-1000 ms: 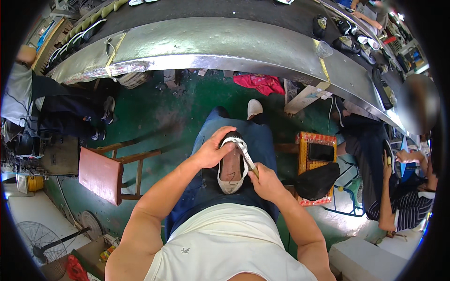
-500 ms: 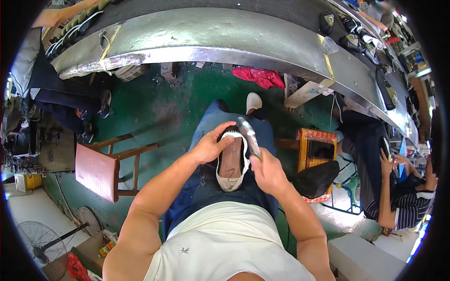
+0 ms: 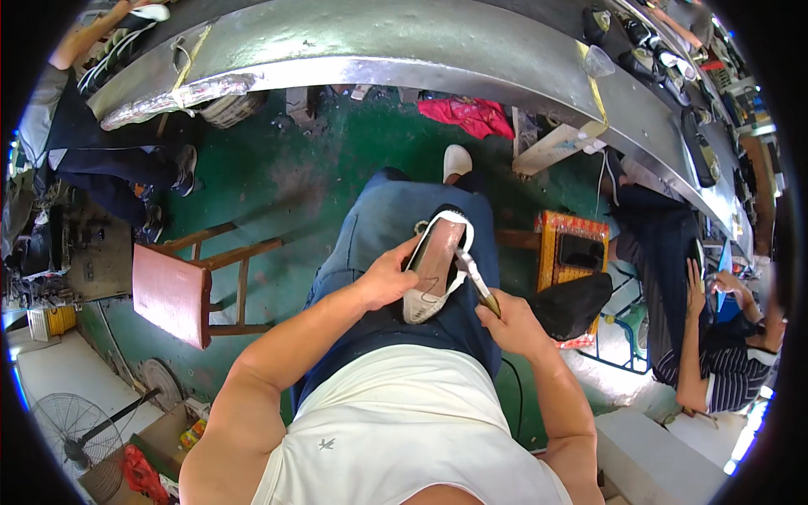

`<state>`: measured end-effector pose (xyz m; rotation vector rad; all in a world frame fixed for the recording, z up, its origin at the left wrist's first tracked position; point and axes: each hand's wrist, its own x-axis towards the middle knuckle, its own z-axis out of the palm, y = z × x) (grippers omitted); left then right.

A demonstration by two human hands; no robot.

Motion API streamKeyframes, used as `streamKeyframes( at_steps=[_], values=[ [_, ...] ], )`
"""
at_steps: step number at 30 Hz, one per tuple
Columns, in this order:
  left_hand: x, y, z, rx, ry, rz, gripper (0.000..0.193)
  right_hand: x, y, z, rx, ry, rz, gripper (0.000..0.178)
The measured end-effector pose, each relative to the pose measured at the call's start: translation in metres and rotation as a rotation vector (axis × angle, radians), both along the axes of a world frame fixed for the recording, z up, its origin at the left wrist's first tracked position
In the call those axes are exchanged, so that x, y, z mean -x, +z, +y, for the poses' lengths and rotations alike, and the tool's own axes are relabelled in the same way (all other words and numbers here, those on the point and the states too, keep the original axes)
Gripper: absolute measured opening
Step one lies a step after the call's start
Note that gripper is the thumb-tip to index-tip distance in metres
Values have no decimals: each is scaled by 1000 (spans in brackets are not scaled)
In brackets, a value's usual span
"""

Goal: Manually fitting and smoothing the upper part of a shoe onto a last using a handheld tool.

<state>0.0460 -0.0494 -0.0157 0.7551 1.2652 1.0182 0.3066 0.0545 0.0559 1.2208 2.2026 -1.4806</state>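
Note:
A shoe [image 3: 439, 250] with a white rim and a beige end rests on my lap, its long brown inner face turned up. A dark squiggle marks that face near the beige end. My left hand [image 3: 392, 276] grips the shoe's left side, with the thumb at its edge and the other fingers mostly hidden. In my right hand [image 3: 510, 321] is a hammer [image 3: 473, 276] with a silver metal head and shaft and a brownish handle. Its head meets or overlaps the shoe's right inner edge; whether it touches I cannot tell.
A long metal-edged bench [image 3: 353, 67] runs across the front, with several shoes [image 3: 644, 63] at its right. A stool [image 3: 171, 295] stands left. On the right are a dark phone [image 3: 581, 252] and a black bag [image 3: 574, 305]. Co-workers sit on both sides; a fan [image 3: 76, 442] stands lower left.
The shoe has tilted clockwise and shifted slightly right. My left hand has slid down its side from the far end. The hammer has dropped nearer to me, along the shoe's right edge.

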Motion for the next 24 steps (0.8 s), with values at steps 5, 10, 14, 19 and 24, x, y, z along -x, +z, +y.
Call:
streamKeyframes(
  at_steps=[5,10,14,19,24],
  values=[
    [-19,-20,-13,-9,-93,-106,94,-9,4,-3,-347,272,156,48],
    [-35,-34,-20,-28,-107,35,100,3,7,1,-589,449,107,50],
    [-39,-29,-24,-20,-83,-53,94,32,41,7,-617,684,-225,37],
    [-48,-29,-21,119,371,-598,70,50,33,30,-196,747,-236,24],
    [-61,-41,5,313,557,-208,66,33,-7,-15,-91,307,-42,28]
  ],
)
